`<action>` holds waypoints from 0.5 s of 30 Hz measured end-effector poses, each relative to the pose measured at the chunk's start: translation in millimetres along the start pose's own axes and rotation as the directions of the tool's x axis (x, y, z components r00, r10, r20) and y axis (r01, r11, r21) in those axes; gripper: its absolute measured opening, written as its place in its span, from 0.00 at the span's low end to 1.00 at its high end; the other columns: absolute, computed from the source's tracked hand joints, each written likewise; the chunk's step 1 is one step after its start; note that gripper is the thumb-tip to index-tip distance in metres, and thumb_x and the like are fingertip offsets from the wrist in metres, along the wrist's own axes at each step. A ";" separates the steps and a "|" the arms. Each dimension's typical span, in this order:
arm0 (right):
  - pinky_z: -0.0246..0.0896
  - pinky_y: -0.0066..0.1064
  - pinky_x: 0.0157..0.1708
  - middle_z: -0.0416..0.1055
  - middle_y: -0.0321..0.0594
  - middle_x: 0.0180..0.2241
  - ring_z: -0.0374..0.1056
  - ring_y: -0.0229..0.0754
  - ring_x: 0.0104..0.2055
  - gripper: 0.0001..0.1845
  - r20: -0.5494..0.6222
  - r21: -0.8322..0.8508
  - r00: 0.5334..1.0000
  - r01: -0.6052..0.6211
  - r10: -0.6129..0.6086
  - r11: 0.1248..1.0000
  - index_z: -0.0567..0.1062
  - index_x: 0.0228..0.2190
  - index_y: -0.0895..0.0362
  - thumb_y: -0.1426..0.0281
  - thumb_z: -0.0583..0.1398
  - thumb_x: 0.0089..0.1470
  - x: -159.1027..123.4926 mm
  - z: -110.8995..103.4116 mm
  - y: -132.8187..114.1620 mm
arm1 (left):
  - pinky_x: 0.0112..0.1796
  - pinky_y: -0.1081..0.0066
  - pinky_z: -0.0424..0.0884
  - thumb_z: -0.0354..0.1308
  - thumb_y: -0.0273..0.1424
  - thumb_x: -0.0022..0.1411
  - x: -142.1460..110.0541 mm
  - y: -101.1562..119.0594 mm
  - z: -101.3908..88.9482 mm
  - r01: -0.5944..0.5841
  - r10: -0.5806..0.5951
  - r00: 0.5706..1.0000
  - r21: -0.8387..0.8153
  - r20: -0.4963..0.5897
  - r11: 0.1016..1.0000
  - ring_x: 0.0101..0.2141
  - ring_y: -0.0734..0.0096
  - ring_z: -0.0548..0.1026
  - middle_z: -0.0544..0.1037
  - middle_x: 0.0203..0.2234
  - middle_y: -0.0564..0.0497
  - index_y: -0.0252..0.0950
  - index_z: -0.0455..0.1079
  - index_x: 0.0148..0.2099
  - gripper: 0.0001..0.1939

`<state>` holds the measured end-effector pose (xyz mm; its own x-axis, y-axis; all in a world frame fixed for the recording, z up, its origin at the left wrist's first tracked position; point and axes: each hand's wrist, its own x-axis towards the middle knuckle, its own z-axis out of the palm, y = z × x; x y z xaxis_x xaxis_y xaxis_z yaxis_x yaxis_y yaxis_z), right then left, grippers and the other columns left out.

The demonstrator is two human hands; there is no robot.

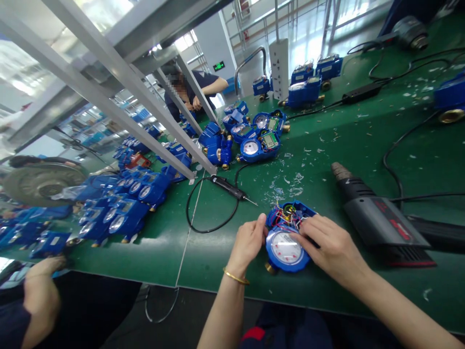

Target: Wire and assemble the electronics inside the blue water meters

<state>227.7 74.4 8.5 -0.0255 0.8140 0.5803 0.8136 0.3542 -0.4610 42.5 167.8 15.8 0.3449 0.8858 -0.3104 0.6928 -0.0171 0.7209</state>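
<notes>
Held: blue water meter, dial up on the green table, left hand with fingers closed on its rim, right hand with fingers pressed over its edge. Loose coloured wires sit just beyond the fingers – a slip could snag or tear them. Heat gun lies close right of the fingers – a knock risk.

Two hands, one opened water meter, one electric screwdriver, one heat gun, one power strip.
</notes>
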 end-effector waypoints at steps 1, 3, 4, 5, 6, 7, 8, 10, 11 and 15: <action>0.62 0.32 0.38 0.71 0.39 0.28 0.65 0.38 0.31 0.10 0.010 0.008 1.000 0.008 -0.008 1.000 0.69 0.27 0.57 0.73 0.56 0.62 -0.2 -0.5 0.8 | 0.27 0.71 0.58 0.40 0.55 0.65 -0.4 -1.3 2.6 -0.010 0.010 1.000 -0.013 -0.007 1.000 0.23 0.68 0.68 0.71 0.16 0.52 0.37 0.69 0.22 0.33; 0.64 0.32 0.38 0.73 0.41 0.30 0.68 0.39 0.33 0.07 0.040 0.036 0.999 0.032 -0.033 0.999 0.70 0.30 0.58 0.74 0.55 0.62 -1.6 -2.6 3.9 | 0.26 0.72 0.55 0.43 0.55 0.64 -1.3 -2.7 6.1 -0.029 0.028 0.999 -0.023 -0.024 0.999 0.24 0.70 0.66 0.72 0.19 0.53 0.36 0.69 0.24 0.31; 0.66 0.32 0.39 0.74 0.42 0.32 0.70 0.40 0.35 0.06 0.060 0.051 0.997 0.042 -0.045 0.998 0.71 0.33 0.58 0.75 0.54 0.62 -2.9 -3.9 5.8 | 0.26 0.72 0.55 0.45 0.55 0.64 -1.6 -2.8 7.3 -0.034 0.033 0.999 -0.030 -0.029 0.999 0.24 0.70 0.66 0.72 0.19 0.53 0.35 0.69 0.24 0.31; 0.67 0.32 0.41 0.74 0.43 0.35 0.71 0.40 0.38 0.07 0.081 0.064 0.995 0.048 -0.054 0.997 0.71 0.36 0.59 0.77 0.53 0.62 -4.4 -5.2 7.9 | 0.25 0.72 0.54 0.45 0.55 0.63 -1.6 -2.8 8.3 -0.035 0.033 0.999 -0.043 -0.032 0.998 0.24 0.70 0.65 0.72 0.20 0.53 0.35 0.69 0.24 0.30; 0.68 0.32 0.42 0.74 0.44 0.37 0.71 0.40 0.40 0.10 0.101 0.076 0.993 0.049 -0.057 0.996 0.72 0.39 0.59 0.79 0.51 0.61 -6.1 -6.3 9.6 | 0.25 0.72 0.54 0.45 0.55 0.63 -1.1 -2.6 9.2 -0.030 0.027 0.999 -0.061 -0.035 0.998 0.25 0.70 0.65 0.72 0.20 0.52 0.35 0.69 0.25 0.30; 0.69 0.32 0.44 0.74 0.45 0.39 0.71 0.41 0.43 0.14 0.122 0.084 0.991 0.044 -0.054 0.996 0.71 0.41 0.59 0.81 0.49 0.60 -7.8 -7.2 11.0 | 0.25 0.72 0.54 0.46 0.55 0.63 -0.1 -2.4 10.3 -0.019 0.016 0.999 -0.084 -0.041 0.996 0.24 0.70 0.66 0.72 0.20 0.52 0.34 0.70 0.25 0.31; 0.69 0.33 0.45 0.74 0.46 0.41 0.71 0.41 0.45 0.18 0.144 0.086 0.988 0.038 -0.050 0.996 0.71 0.44 0.59 0.83 0.48 0.59 -9.2 -7.8 11.8 | 0.25 0.72 0.54 0.46 0.56 0.63 1.6 -2.3 11.4 0.000 -0.006 0.999 -0.117 -0.048 0.993 0.24 0.70 0.66 0.72 0.19 0.52 0.34 0.71 0.25 0.31; 0.70 0.33 0.46 0.73 0.47 0.43 0.71 0.41 0.46 0.21 0.167 0.075 0.984 0.043 -0.055 0.996 0.71 0.45 0.59 0.84 0.47 0.56 -11.1 -8.7 11.5 | 0.25 0.72 0.56 0.46 0.57 0.61 6.8 -2.3 14.3 0.055 -0.067 0.996 -0.190 -0.058 0.980 0.23 0.70 0.67 0.71 0.16 0.51 0.34 0.72 0.24 0.33; 0.70 0.33 0.46 0.73 0.47 0.43 0.71 0.41 0.46 0.21 0.159 0.061 0.985 0.058 -0.067 0.996 0.71 0.45 0.59 0.84 0.47 0.56 -11.5 -9.0 10.7 | 0.25 0.72 0.56 0.46 0.58 0.60 9.9 -2.3 15.8 0.082 -0.098 0.993 -0.225 -0.059 0.971 0.22 0.70 0.67 0.70 0.15 0.51 0.34 0.72 0.22 0.34; 0.70 0.32 0.47 0.74 0.48 0.43 0.72 0.42 0.46 0.19 0.103 -0.043 0.987 0.130 -0.125 0.991 0.72 0.45 0.61 0.83 0.48 0.57 -13.1 -10.8 6.4 | 0.24 0.72 0.56 0.55 0.56 0.55 20.8 -0.3 20.5 0.127 -0.143 0.989 -0.330 -0.024 0.935 0.18 0.73 0.64 0.66 0.11 0.54 0.35 0.70 0.18 0.30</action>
<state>239.5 61.0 5.2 -0.1867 0.8062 0.5614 0.8274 0.4372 -0.3526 62.5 176.7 -3.6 0.2268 0.8901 -0.3954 0.4827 0.2499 0.8394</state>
